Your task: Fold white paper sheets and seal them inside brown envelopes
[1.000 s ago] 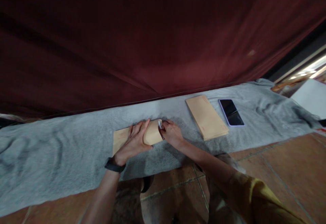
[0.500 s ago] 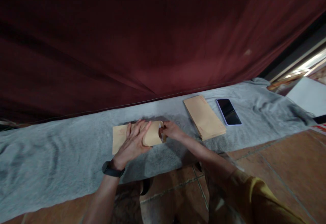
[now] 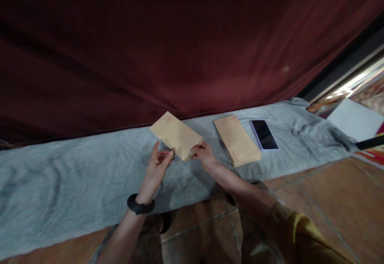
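A brown paper envelope [image 3: 177,133] is tilted above the grey cloth, its far left end raised and its open end towards my right hand [image 3: 205,155]. My right hand is closed on that open end, fingers at the mouth, where a bit of white shows inside. My left hand [image 3: 156,170], with a black band on the wrist, is at the envelope's near edge. Its thumb and a fingertip pinch the edge there, while the index finger stands apart. A stack of similar brown envelopes [image 3: 238,141] lies just right of my right hand.
A phone with a purple case [image 3: 264,135] lies right of the stack. Grey cloth [image 3: 75,176] covers the long narrow surface, with a dark red curtain [image 3: 180,48] behind it. Tiled floor [image 3: 324,192] lies in front. A white panel [image 3: 355,119] is at the far right.
The envelope was flat on the cloth under my spread left hand. Now it is lifted and turned, its left end swung away from me, and my left hand has drawn back to its near edge.
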Demonstrator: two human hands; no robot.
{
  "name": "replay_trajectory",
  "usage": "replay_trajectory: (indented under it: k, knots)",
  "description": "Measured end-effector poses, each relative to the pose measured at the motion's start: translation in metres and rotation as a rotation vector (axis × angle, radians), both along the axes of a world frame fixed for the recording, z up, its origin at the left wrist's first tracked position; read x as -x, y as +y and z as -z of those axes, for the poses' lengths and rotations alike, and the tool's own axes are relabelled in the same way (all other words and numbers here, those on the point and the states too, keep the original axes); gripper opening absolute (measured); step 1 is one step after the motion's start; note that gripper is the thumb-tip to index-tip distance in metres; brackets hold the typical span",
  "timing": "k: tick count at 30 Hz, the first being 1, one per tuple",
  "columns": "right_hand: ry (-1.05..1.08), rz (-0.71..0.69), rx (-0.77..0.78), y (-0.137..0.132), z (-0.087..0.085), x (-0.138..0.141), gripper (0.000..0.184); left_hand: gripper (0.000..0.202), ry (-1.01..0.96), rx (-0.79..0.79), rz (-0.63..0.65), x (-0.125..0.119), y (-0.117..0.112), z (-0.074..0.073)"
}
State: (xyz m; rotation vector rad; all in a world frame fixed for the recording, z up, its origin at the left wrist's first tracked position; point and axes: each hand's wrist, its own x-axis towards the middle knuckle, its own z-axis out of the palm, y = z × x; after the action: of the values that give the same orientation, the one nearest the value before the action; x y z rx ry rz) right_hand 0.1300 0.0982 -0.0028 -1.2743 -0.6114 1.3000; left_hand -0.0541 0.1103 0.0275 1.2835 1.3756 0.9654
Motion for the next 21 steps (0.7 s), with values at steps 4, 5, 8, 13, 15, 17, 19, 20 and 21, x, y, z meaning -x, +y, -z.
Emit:
replay_trajectory:
  k: [4, 5, 8, 13, 15, 17, 19, 20, 21]
  knots:
    - [0.062, 0.039, 0.063, -0.002, -0.004, 0.012, 0.02, 0.079, -0.298, 0.259, 0.057, -0.019, -0.015, -0.003]
    - [0.07, 0.041, 0.071, -0.003, -0.005, 0.014, 0.02, 0.077, -0.324, 0.259, 0.057, -0.023, -0.016, -0.003]
    - [0.064, 0.052, 0.093, -0.004, -0.008, 0.018, 0.023, 0.076, -0.357, 0.219, 0.014, -0.028, -0.013, -0.002]
    - [0.032, 0.024, 0.116, -0.005, -0.013, 0.012, 0.016, 0.081, -0.33, 0.222, -0.003, -0.031, -0.003, 0.002]
    - [0.045, 0.037, 0.124, -0.005, -0.015, 0.006, 0.014, 0.082, -0.299, 0.217, 0.0, -0.03, -0.001, 0.003]
    - [0.061, 0.051, 0.125, -0.004, -0.017, -0.002, 0.014, 0.084, -0.264, 0.21, -0.001, -0.028, 0.002, 0.003]
    - [0.061, 0.048, 0.123, -0.003, -0.018, -0.009, 0.013, 0.085, -0.239, 0.2, 0.0, -0.026, 0.003, 0.003]
    - [0.053, 0.043, 0.129, -0.003, -0.018, -0.011, 0.013, 0.086, -0.234, 0.191, 0.002, -0.026, 0.003, 0.003]
    - [0.043, 0.034, 0.138, -0.002, -0.018, -0.014, 0.013, 0.087, -0.232, 0.179, 0.008, -0.025, 0.003, 0.003]
